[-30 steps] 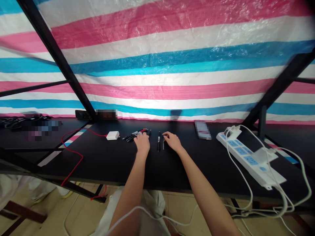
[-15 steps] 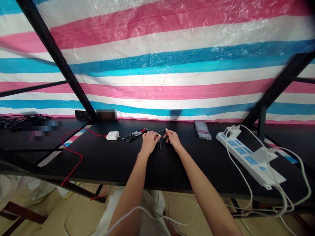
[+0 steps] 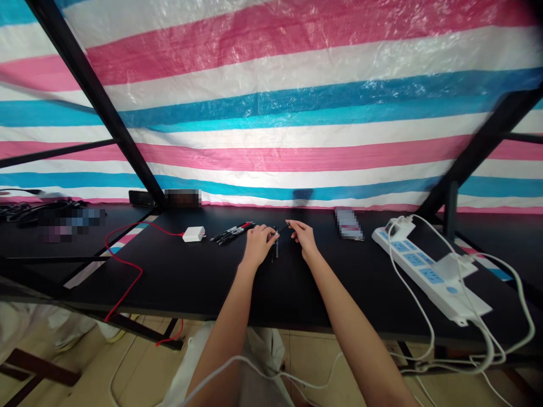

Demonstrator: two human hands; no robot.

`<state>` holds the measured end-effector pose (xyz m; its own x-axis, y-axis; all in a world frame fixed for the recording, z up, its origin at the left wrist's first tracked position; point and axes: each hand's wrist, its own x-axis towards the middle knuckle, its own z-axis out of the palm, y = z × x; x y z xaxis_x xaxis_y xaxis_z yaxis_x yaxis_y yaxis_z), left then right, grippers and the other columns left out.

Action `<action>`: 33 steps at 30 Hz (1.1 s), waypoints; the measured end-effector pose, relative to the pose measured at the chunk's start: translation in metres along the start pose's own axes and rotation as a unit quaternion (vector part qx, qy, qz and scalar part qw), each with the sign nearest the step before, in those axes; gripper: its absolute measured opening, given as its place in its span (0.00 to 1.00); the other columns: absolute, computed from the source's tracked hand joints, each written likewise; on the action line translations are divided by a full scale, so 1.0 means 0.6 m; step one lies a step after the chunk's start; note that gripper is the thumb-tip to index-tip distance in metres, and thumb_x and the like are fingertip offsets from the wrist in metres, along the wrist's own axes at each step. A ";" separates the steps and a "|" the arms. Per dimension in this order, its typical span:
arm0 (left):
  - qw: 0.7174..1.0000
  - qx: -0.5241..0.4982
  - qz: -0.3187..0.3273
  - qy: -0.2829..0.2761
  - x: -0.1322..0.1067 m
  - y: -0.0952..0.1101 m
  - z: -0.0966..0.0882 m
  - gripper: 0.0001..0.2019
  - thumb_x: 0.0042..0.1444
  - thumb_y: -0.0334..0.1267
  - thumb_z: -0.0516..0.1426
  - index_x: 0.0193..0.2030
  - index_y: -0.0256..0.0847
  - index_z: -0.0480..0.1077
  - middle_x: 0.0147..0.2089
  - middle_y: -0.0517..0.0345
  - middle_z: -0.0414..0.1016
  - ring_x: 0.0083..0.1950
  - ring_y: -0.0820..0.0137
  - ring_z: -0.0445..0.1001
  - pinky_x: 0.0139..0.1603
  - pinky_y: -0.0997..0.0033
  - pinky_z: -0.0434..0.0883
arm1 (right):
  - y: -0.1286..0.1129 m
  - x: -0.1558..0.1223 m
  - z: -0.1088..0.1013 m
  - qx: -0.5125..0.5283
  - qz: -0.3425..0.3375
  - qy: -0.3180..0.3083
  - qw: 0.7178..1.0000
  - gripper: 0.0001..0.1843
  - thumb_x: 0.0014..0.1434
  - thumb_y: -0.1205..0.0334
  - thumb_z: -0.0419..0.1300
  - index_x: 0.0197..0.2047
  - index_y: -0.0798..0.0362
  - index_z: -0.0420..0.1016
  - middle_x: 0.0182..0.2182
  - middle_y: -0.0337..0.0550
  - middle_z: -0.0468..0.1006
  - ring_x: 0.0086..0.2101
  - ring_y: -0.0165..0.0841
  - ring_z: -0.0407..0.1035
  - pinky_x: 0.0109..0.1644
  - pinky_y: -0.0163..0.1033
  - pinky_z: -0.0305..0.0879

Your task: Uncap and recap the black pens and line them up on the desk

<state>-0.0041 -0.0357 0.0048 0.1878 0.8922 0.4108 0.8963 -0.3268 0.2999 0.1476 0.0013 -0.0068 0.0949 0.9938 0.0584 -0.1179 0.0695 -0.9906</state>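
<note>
A dark pen [image 3: 283, 228] spans the short gap between my two hands above the black table. My left hand [image 3: 257, 246] is closed, with thumb and fingertips at the pen's left end. My right hand [image 3: 304, 237] pinches its right end between thumb and forefinger; the other fingers are curled. Thin dark and clear pen pieces [image 3: 276, 250] lie just under my left fingertips, partly hidden by them. Left of that hand lies a bunch of black pens [image 3: 231, 233], one with a red part.
A white charger [image 3: 194, 234] with a red cable sits to the left. At the right are a blurred phone [image 3: 349, 224] and a white power strip [image 3: 428, 271] with trailing white cables. Black frame bars [image 3: 95, 102] slant before a striped sheet. Dark cables lie far left.
My right hand has shifted slightly right, away from my left hand, and more of the dark pen shows between them. My left hand has stayed almost still.
</note>
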 end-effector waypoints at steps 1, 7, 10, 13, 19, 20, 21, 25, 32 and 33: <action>1.000 0.003 -0.004 -0.003 0.000 0.000 -0.001 0.10 0.58 0.44 0.50 0.39 0.43 0.69 0.36 0.59 0.68 0.43 0.69 0.63 0.45 0.67 0.54 | 0.000 0.002 -0.002 0.006 -0.001 0.019 1.000 0.19 0.46 0.52 0.57 0.37 0.56 0.77 0.32 0.43 0.74 0.17 0.20 0.57 0.16 0.29 0.44; 1.000 0.015 -0.021 -0.010 -0.001 -0.006 -0.008 0.10 0.57 0.45 0.51 0.37 0.44 0.69 0.38 0.59 0.69 0.45 0.68 0.64 0.45 0.67 0.55 | 0.002 0.021 -0.033 0.006 -0.001 0.200 0.980 0.21 0.53 0.50 0.48 0.40 0.57 0.70 0.38 0.47 0.73 0.20 0.22 0.64 0.17 0.28 0.49; 0.998 0.029 -0.055 -0.008 -0.001 -0.011 -0.012 0.12 0.58 0.45 0.49 0.37 0.43 0.69 0.37 0.58 0.70 0.45 0.67 0.65 0.46 0.66 0.56 | 0.005 0.029 -0.049 -0.026 0.008 0.235 0.972 0.24 0.56 0.47 0.41 0.42 0.56 0.65 0.37 0.48 0.73 0.20 0.23 0.66 0.16 0.28 0.48; 0.992 0.054 -0.111 -0.001 -0.001 -0.018 -0.012 0.14 0.59 0.46 0.47 0.36 0.41 0.69 0.36 0.55 0.72 0.44 0.66 0.67 0.44 0.66 0.57 | 0.009 0.032 -0.051 -0.052 0.004 0.211 0.976 0.22 0.57 0.48 0.42 0.40 0.56 0.65 0.31 0.46 0.75 0.15 0.22 0.61 0.16 0.29 0.49; 0.983 0.060 -0.159 -0.075 -0.004 -0.031 -0.001 0.21 0.60 0.50 0.41 0.32 0.40 0.68 0.33 0.54 0.74 0.38 0.65 0.71 0.39 0.68 0.59 | 0.019 0.021 -0.028 -0.208 -0.023 0.026 0.977 0.15 0.56 0.53 0.49 0.35 0.55 0.70 0.24 0.38 0.74 0.15 0.23 0.60 0.24 0.31 0.59; 0.983 0.059 -0.156 -0.080 -0.004 -0.032 0.001 0.21 0.60 0.50 0.41 0.33 0.40 0.68 0.33 0.53 0.74 0.38 0.66 0.71 0.38 0.69 0.59 | 0.020 0.017 -0.024 -0.246 -0.025 0.001 0.969 0.14 0.56 0.55 0.50 0.37 0.54 0.70 0.24 0.37 0.74 0.15 0.23 0.62 0.27 0.31 0.60; 0.983 0.059 -0.153 -0.081 -0.004 -0.033 0.002 0.22 0.60 0.50 0.40 0.33 0.40 0.68 0.33 0.53 0.74 0.38 0.66 0.71 0.38 0.69 0.59 | 0.019 0.013 -0.020 -0.284 -0.028 -0.019 0.958 0.13 0.55 0.56 0.52 0.40 0.54 0.70 0.24 0.36 0.75 0.16 0.23 0.63 0.29 0.32 0.61; 0.986 0.057 -0.132 -0.086 -0.003 -0.032 0.004 0.19 0.60 0.49 0.43 0.33 0.40 0.67 0.34 0.54 0.74 0.38 0.66 0.71 0.38 0.69 0.59 | 0.012 0.000 -0.012 -0.398 -0.045 -0.065 0.914 0.16 0.53 0.60 0.56 0.47 0.49 0.68 0.28 0.34 0.76 0.24 0.27 0.68 0.34 0.34 0.60; 0.989 0.047 -0.102 -0.096 -0.003 -0.024 0.002 0.14 0.59 0.46 0.46 0.33 0.41 0.66 0.35 0.56 0.73 0.40 0.67 0.71 0.38 0.70 0.59 | -0.003 -0.010 -0.009 -0.447 -0.050 -0.106 0.887 0.17 0.51 0.59 0.59 0.46 0.44 0.68 0.33 0.33 0.77 0.38 0.32 0.69 0.36 0.34 0.57; 0.989 0.045 -0.104 -0.098 -0.003 -0.024 0.002 0.14 0.58 0.47 0.47 0.33 0.41 0.66 0.35 0.57 0.73 0.40 0.67 0.71 0.38 0.70 0.59 | -0.004 -0.010 -0.009 -0.450 -0.052 -0.114 0.884 0.17 0.51 0.58 0.59 0.46 0.44 0.68 0.34 0.33 0.77 0.38 0.32 0.68 0.37 0.34 0.57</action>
<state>-0.0168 -0.0322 -0.0010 0.0627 0.9834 0.1705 0.9541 -0.1092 0.2788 0.1526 -0.0054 -0.0057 -0.1548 0.9849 0.0772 0.7242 0.1663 -0.6693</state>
